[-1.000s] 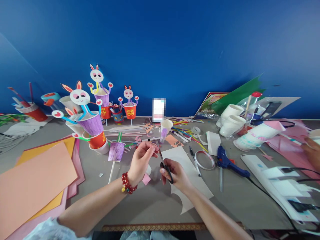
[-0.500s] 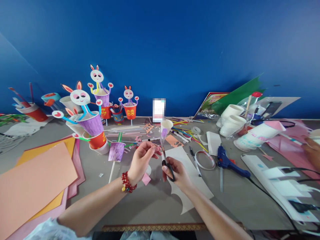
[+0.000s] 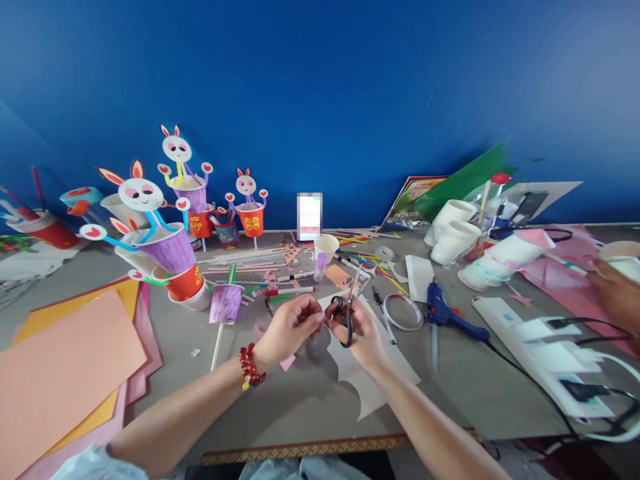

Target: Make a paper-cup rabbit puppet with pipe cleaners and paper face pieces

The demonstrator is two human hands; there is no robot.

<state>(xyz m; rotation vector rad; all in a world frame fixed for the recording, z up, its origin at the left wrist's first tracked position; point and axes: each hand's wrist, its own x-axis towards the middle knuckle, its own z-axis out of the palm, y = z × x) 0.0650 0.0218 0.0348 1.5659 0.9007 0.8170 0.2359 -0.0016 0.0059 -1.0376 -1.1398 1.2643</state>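
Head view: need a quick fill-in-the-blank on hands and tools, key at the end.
1. The right hand holds scissors with ____ handles.
2. The red bead bracelet is worn on the ____ wrist.
3. The glue gun is coloured ____.
4. The power strip near it is ____.

Missing words: black; left; blue; white.

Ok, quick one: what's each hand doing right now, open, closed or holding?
Left hand: closed, fingertips pinched; whether anything is between them can't be told.
Right hand: closed, holding black-handled scissors.
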